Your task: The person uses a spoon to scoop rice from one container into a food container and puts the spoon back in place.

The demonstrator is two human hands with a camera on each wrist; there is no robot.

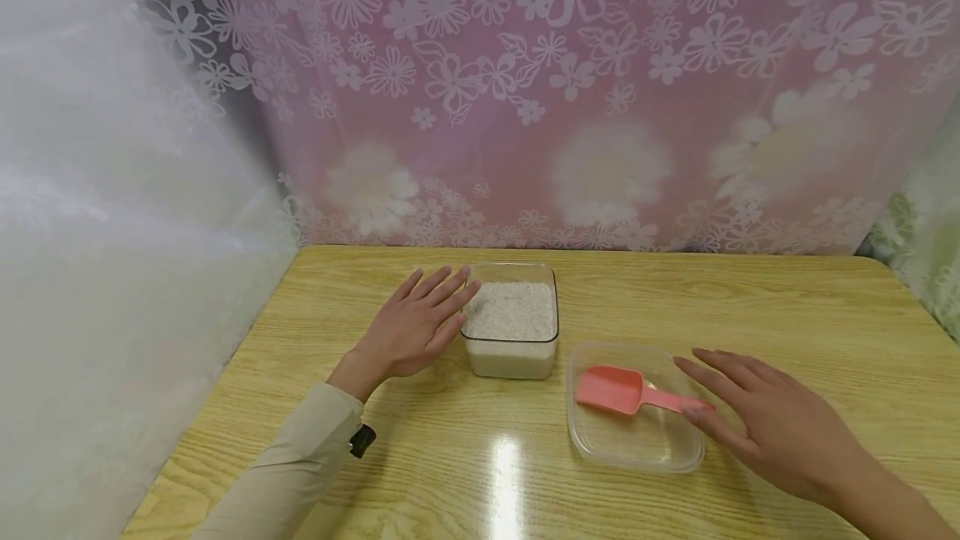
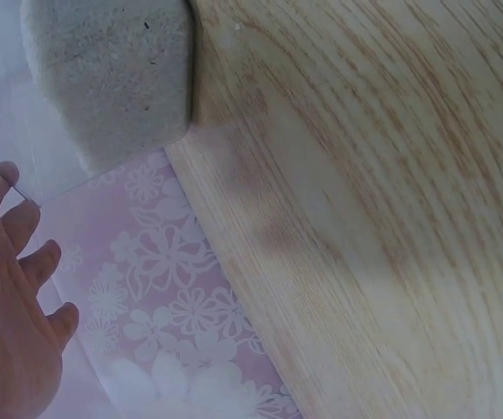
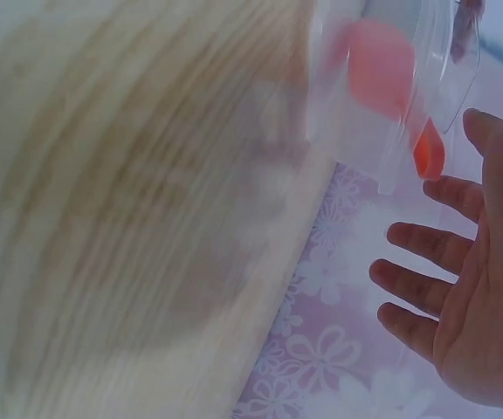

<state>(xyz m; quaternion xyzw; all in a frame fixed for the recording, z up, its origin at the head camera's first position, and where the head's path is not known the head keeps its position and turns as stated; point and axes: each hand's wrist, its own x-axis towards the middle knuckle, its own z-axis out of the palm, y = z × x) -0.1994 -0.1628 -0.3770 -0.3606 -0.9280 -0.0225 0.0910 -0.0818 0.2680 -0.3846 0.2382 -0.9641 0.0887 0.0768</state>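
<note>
A clear square container [image 1: 510,362] holds pale, fine grains [image 1: 513,311], perhaps rice. At its left rim my left hand [image 1: 411,330] hovers with fingers straight and spread; whether the fingertips touch the rim I cannot tell. In the left wrist view the grains [image 2: 116,78] show through the container's side. To the right, a shallow clear plastic box [image 1: 633,461] has a pink scoop [image 1: 611,390] lying in it, handle pointing right over the rim. My right hand [image 1: 783,423] is spread beside the handle end, thumb and forefinger apart around it in the right wrist view.
Both containers stand on a wood-grain table [image 1: 420,473]. A pink flowered curtain [image 1: 480,148] hangs along its back edge, and a whitish sheet [image 1: 112,232] is on the left. A dark band [image 1: 362,441] sits at the left wrist.
</note>
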